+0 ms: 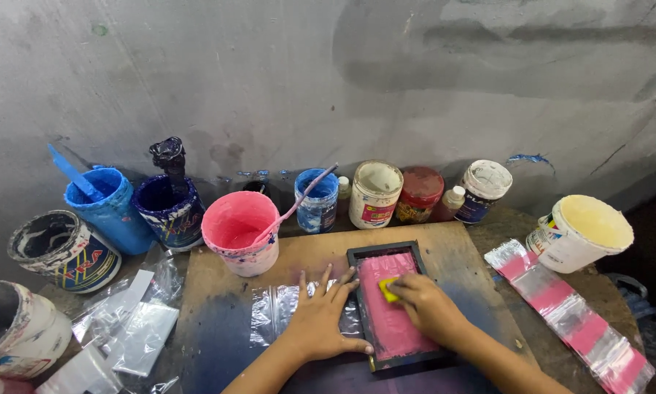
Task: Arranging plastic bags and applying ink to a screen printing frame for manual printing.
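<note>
A view from above of a person's two bare hands at a stained wooden work board (452, 252) set against a grey concrete wall (306, 80). In the middle lies a small black-framed printing screen coated in pink ink (393, 310). The right hand (426, 306) rests on the pink mesh, fingers curled tight around a small yellow squeegee pad (387, 289) pressed against the upper part of the screen. The left hand (320, 317) lies flat with fingers spread wide, its fingertips at the frame's left edge and its palm on a clear plastic bag (277, 314) that runs under the screen.

This looks like the ink-pulling step of a print, with the pad near the top of its stroke. The next move likely calls for even downward pressure along the mesh while the left hand keeps frame and bag from shifting.

Behind the board stands a row of paint tubs: an open pink tub with a stick (242, 232), two blue tubs (107, 204), a dark purple one (171, 211), and several lidded jars (375, 193). To the right, a white bucket of yellow paint (583, 232) sits above a row of clear bags printed with pink bands (572, 310). Blank bags (134, 328) lie at the left.
</note>
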